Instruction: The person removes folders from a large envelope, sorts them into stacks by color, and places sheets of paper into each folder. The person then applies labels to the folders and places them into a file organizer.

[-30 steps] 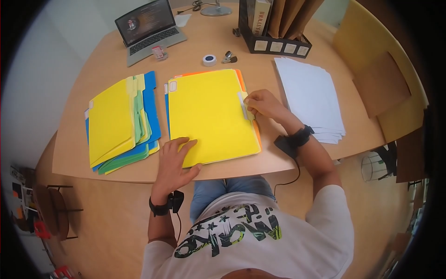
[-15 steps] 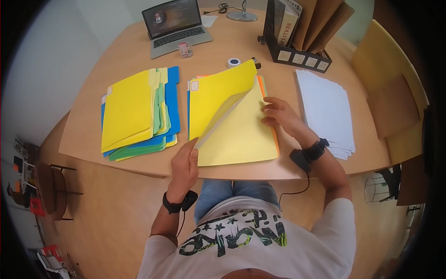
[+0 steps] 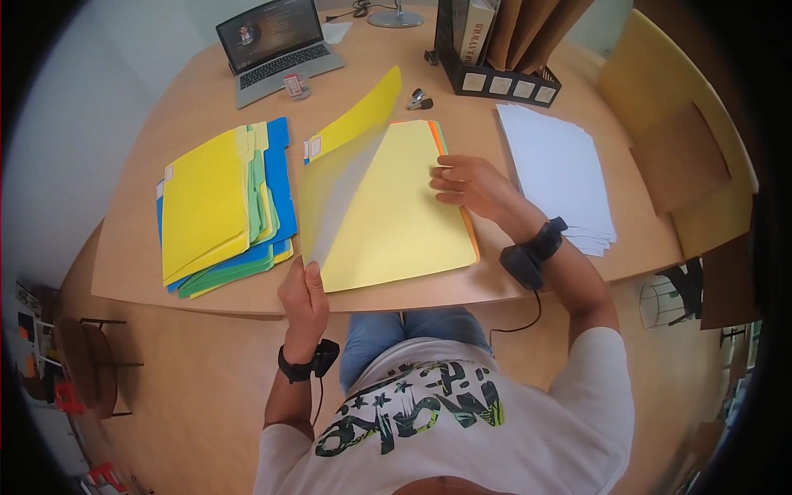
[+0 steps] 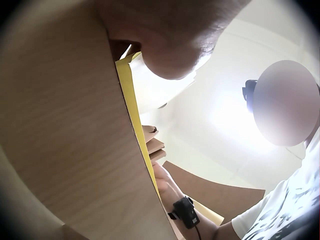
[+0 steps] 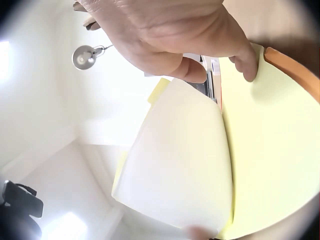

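A yellow file folder (image 3: 394, 210) lies partly open near the table's front edge, its cover (image 3: 363, 107) standing up and leaning left. Against the inside of that cover, the right wrist view shows a white sheet (image 5: 175, 155). At the folder's lower left corner my left hand (image 3: 305, 295) pinches the cover, thumb on top. My right hand (image 3: 478, 188) hovers at the folder's right edge with fingers extended, fingertips over the pale inner side. Orange and green folder edges (image 3: 437, 136) peek out underneath.
To the left is a stack of yellow, green and blue folders (image 3: 206, 206); white papers (image 3: 557, 173) are piled on the right. Farther back stand a laptop (image 3: 280, 54), a small boxed item (image 3: 294, 86), a black staple remover (image 3: 419, 101) and a black file organizer (image 3: 503, 82).
The folder's cover has risen from flat and swung left. My right hand has let go of its tabbed edge, while my left hand went from resting on the cover to pinching its left corner.
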Demonstrator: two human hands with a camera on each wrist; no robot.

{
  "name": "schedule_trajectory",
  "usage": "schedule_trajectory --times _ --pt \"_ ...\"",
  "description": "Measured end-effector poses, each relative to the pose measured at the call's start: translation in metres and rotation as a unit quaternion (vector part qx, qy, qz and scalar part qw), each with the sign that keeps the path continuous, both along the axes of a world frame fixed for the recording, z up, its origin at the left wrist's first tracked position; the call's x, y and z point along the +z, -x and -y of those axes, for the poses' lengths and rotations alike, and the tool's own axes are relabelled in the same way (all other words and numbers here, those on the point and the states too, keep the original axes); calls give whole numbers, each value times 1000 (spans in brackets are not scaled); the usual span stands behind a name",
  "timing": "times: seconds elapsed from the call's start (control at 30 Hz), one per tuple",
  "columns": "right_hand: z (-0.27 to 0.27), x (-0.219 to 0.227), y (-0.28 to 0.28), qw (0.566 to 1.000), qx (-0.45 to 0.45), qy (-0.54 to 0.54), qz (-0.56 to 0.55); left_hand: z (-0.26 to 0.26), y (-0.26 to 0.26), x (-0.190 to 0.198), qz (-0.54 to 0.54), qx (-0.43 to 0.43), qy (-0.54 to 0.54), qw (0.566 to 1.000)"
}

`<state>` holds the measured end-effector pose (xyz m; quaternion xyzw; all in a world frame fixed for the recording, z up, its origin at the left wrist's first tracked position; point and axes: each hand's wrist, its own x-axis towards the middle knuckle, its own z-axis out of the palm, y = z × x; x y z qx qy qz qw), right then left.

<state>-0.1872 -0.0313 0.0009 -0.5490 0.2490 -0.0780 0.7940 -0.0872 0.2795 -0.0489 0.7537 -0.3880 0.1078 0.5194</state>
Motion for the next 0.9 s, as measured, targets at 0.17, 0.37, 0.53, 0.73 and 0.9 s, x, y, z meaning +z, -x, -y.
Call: schedule_trajectory --times 0.17,0.37,0.53,0.73,0.9 --pt "-6 7 -13 995 18 -96 -9 3 1 5 -24 -6 -17 1000" --pt "-20 12 -22 999 33 -36 -4 3 0 6 -12 -31 -1 999" --pt "-11 -26 -22 990 46 132 12 3 -6 1 1 -85 -8 996" --pt "27 -6 16 959 17 284 2 0 -7 25 85 -84 -155 981" --pt "105 10 75 928 -47 368 -32 -6 -14 29 164 -64 -216 960"
